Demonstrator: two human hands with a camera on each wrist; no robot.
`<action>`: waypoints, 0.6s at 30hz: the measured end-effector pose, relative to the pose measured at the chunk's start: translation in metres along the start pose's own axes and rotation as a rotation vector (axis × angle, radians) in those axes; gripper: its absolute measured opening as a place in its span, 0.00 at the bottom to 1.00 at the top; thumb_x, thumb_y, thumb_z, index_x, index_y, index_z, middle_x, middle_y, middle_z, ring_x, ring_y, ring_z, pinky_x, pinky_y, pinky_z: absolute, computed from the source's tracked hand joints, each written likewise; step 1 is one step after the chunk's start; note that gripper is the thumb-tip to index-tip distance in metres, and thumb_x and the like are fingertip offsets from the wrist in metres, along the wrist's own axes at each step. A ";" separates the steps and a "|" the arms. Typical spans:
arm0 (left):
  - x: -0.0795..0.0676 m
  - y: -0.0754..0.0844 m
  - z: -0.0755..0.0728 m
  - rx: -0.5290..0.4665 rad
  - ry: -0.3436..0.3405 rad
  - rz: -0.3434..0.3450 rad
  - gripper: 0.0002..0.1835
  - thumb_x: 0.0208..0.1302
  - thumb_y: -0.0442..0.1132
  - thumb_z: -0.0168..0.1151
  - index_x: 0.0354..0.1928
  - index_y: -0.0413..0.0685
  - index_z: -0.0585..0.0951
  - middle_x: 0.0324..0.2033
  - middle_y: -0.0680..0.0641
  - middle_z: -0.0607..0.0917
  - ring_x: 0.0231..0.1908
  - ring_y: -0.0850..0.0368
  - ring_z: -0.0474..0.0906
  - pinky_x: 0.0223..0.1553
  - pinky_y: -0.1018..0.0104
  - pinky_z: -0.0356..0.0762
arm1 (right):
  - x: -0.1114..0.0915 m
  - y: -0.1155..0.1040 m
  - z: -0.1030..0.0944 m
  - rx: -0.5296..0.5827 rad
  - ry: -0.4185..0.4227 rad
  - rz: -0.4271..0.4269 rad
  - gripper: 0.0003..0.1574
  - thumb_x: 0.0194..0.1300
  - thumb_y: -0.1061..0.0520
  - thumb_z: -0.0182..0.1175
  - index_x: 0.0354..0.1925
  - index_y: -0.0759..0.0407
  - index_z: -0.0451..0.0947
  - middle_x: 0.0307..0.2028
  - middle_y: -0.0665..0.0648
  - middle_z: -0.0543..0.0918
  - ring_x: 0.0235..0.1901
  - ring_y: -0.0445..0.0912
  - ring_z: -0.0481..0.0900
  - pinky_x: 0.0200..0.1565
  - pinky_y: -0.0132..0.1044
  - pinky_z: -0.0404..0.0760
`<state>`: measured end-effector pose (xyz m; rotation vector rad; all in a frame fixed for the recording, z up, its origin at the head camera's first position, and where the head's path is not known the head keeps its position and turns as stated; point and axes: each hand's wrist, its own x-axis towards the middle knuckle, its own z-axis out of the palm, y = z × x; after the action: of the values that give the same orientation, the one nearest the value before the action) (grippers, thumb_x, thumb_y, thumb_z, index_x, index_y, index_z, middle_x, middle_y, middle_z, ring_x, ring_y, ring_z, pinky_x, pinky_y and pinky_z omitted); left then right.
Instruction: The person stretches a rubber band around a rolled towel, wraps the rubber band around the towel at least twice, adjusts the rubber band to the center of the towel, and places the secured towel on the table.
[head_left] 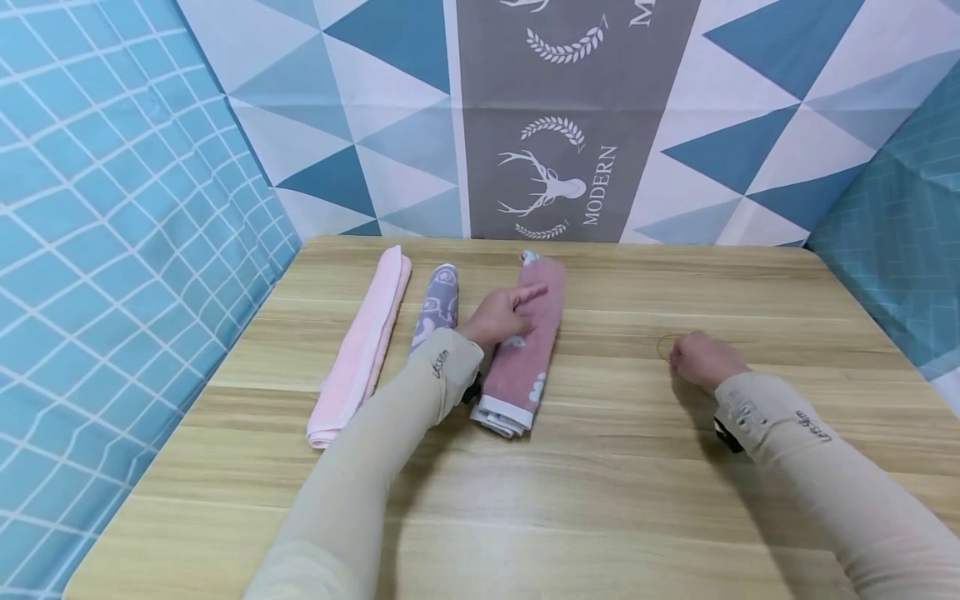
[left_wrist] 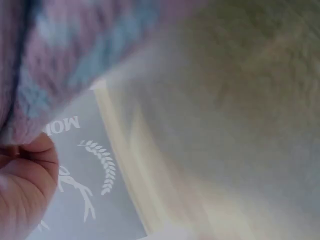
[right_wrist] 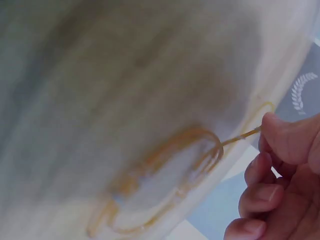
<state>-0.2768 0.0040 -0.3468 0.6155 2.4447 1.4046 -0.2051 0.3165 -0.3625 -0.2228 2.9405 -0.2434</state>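
Observation:
A folded mauve towel point(head_left: 517, 367) with pale blue motifs lies lengthwise near the table's middle. My left hand point(head_left: 498, 318) grips it from its left side, index finger stretched across the top. In the left wrist view the thumb point(left_wrist: 30, 185) meets the towel's point(left_wrist: 85, 45) edge; the other fingertips are hidden. Farther right, my right hand point(head_left: 705, 358) pinches a thin yellow rubber band point(head_left: 663, 346) between thumb and forefinger. Close up, the band point(right_wrist: 242, 136) stretches from the pinch to larger, blurred yellow-orange loops point(right_wrist: 165, 150).
To the left lie a rolled grey-purple patterned towel point(head_left: 441, 296), partly behind my left forearm, and a folded pale pink towel point(head_left: 362, 346). The wooden table point(head_left: 600, 492) ends at a patterned cloth backdrop point(head_left: 390, 117), with blue tiled-print cloth point(head_left: 112, 233) at the left.

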 end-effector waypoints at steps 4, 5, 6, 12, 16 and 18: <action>-0.006 0.008 -0.006 0.001 0.007 0.081 0.35 0.57 0.24 0.60 0.67 0.53 0.70 0.62 0.39 0.72 0.14 0.66 0.64 0.21 0.74 0.70 | -0.001 0.000 -0.011 0.059 0.036 -0.019 0.07 0.62 0.65 0.53 0.31 0.68 0.77 0.32 0.65 0.80 0.35 0.59 0.78 0.37 0.54 0.77; -0.007 0.010 -0.007 0.005 0.015 0.100 0.34 0.58 0.25 0.60 0.67 0.52 0.70 0.63 0.40 0.72 0.14 0.66 0.63 0.21 0.74 0.70 | -0.001 0.000 -0.014 0.066 0.045 -0.024 0.07 0.61 0.65 0.53 0.30 0.67 0.76 0.30 0.63 0.80 0.34 0.57 0.77 0.35 0.52 0.76; -0.008 0.011 -0.008 0.004 0.024 0.116 0.33 0.58 0.25 0.60 0.66 0.52 0.71 0.63 0.41 0.72 0.14 0.66 0.63 0.21 0.75 0.69 | -0.001 0.000 -0.016 0.072 0.052 -0.025 0.06 0.61 0.65 0.52 0.30 0.67 0.76 0.30 0.63 0.79 0.33 0.56 0.77 0.34 0.52 0.76; -0.017 0.015 -0.012 -0.028 0.049 0.194 0.31 0.58 0.25 0.61 0.65 0.48 0.73 0.59 0.40 0.75 0.14 0.66 0.62 0.21 0.75 0.68 | 0.002 -0.002 -0.026 0.078 0.046 -0.028 0.07 0.59 0.68 0.50 0.30 0.67 0.75 0.30 0.62 0.79 0.32 0.54 0.75 0.34 0.50 0.74; -0.023 0.018 -0.014 -0.002 0.055 0.254 0.30 0.58 0.25 0.61 0.64 0.47 0.73 0.56 0.40 0.78 0.13 0.66 0.60 0.21 0.74 0.67 | 0.001 -0.005 -0.037 0.115 0.012 -0.006 0.08 0.62 0.67 0.47 0.34 0.70 0.73 0.30 0.62 0.77 0.31 0.54 0.73 0.33 0.47 0.72; -0.025 0.020 -0.014 0.003 0.055 0.274 0.29 0.58 0.25 0.62 0.64 0.46 0.74 0.55 0.40 0.79 0.13 0.66 0.60 0.20 0.74 0.66 | 0.000 -0.004 -0.041 0.137 -0.003 0.004 0.08 0.65 0.67 0.44 0.35 0.70 0.71 0.31 0.62 0.75 0.31 0.54 0.71 0.32 0.46 0.70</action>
<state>-0.2558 -0.0097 -0.3218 0.9554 2.4776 1.5351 -0.2126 0.3183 -0.3216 -0.1967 2.9056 -0.4420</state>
